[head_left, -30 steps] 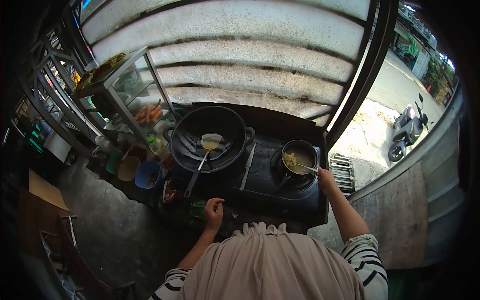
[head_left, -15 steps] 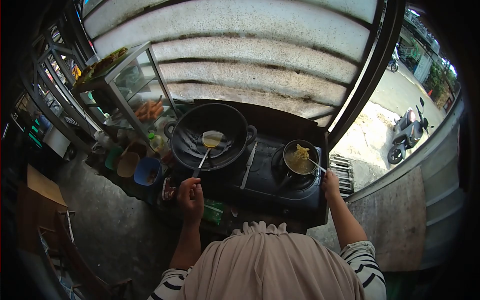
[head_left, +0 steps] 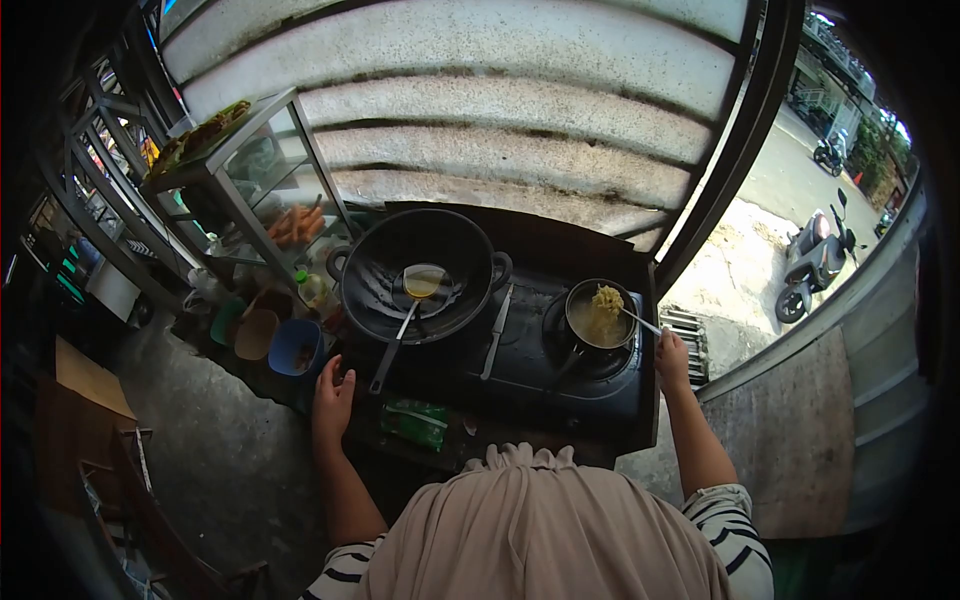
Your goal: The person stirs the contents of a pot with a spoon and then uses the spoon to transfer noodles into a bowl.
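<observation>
Lifting step apparently in hand: noodles (head_left: 606,297) are held up over small pot (head_left: 569,322) on utensil (head_left: 645,323) gripped by right hand (head_left: 673,361). Left hand (head_left: 332,403) loosely spread near blue bowl (head_left: 285,347), nothing seen held. Steady utensil seems called for.

"What blocks the way between wok (head_left: 440,236) and pot (head_left: 577,302)?"
"A knife (head_left: 497,335), flat; farther left, a ladle handle (head_left: 396,346) overhangs the wok's near rim."
"Room anywhere?"
"The stove (head_left: 530,392), near side, right of the knife."
</observation>
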A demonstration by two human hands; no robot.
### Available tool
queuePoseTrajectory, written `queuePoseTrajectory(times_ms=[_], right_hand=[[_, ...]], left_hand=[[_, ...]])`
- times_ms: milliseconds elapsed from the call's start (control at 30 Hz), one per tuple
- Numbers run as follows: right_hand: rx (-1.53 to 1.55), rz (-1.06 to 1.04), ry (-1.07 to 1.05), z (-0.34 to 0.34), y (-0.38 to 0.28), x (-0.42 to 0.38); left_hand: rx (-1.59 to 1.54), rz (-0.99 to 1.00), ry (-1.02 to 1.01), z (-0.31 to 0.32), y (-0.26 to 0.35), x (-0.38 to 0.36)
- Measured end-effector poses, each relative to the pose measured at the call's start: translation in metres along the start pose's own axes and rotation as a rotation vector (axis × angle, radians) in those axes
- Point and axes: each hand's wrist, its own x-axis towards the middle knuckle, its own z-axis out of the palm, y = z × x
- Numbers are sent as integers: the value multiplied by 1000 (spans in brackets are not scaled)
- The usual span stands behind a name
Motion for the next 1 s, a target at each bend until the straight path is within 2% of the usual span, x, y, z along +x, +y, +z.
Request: queuePoseTrajectory(times_ms=[33,100,133,167,200,267,333,400,533,633,700,767,867,900,967,1000], right_hand=[[-35,-26,8,0,-2,0],[-71,-53,15,-1,-1,3],[-347,-281,33,2,-1,3],[-622,-510,51,3,-1,4],[-622,-511,51,2,-2,3],[-1152,-821,98,18,-28,-15],[-1245,-854,78,27,-49,-25],[-1348,-887,60,33,-63,-28],[-1431,-935,72,38,-61,-22],[-1464,-841,51,35,-42,-11],[-1312,-619,54,33,-30,-3],[-1250,-561,19,30,-21,7],[-1033,-345,-152,22,-6,17],[-1033,-343,-150,19,-2,19],[-708,25,-188,17,3,23],[-709,26,-189,15,5,24]], left_hand=[[0,-3,3,1,-13,4],[-122,-127,-129,4,-34,11],[-123,-127,-128,3,-28,9],[-218,-230,-174,4,-22,7],[-314,-333,-220,5,-16,5],[-384,-342,-240,12,-19,5],[-453,-351,-262,16,-17,3],[-776,-289,-334,18,-11,0],[-956,-244,-378,15,-5,1],[-962,-232,-396,12,-1,1],[-912,-229,-401,10,0,-1],[-909,-222,-398,9,0,-2],[-883,-215,-408,8,2,-4],[-864,-211,-408,7,3,-3],[-843,-205,-413,7,3,-2],[-822,-199,-415,7,2,-2]])
